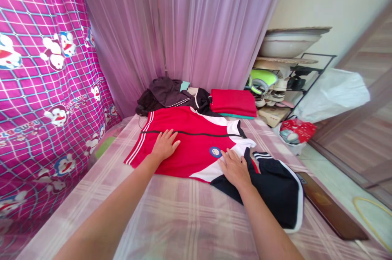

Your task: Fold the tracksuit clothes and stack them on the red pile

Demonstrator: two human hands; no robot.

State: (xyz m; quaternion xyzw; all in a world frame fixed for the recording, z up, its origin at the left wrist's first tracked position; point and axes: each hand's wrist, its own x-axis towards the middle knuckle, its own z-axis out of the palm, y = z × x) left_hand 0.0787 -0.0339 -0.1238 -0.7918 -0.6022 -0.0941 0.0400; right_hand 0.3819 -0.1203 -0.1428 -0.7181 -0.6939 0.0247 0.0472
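A red, white and dark navy zip-up jacket (192,150) lies spread on the bed, its collar toward the right and its striped hem toward the left. My left hand (165,145) rests flat on the red body near the hem, fingers spread, just below the black zipper. On the white shoulder part, beside the round blue badge (215,152), my right hand (235,168) lies flat with its fingers apart. The near navy sleeve (275,186) is bent out to the right, past my right wrist. The far sleeve is mostly hidden behind the jacket.
Dark clothes (171,92) lie heaped at the back, beside a folded red cloth (233,103). A phone (332,207) with a cable sits at the right on the checked bedsheet (171,219). Beyond the bed stand a shoe rack (318,74) and plastic bags (333,94); curtains hang behind.
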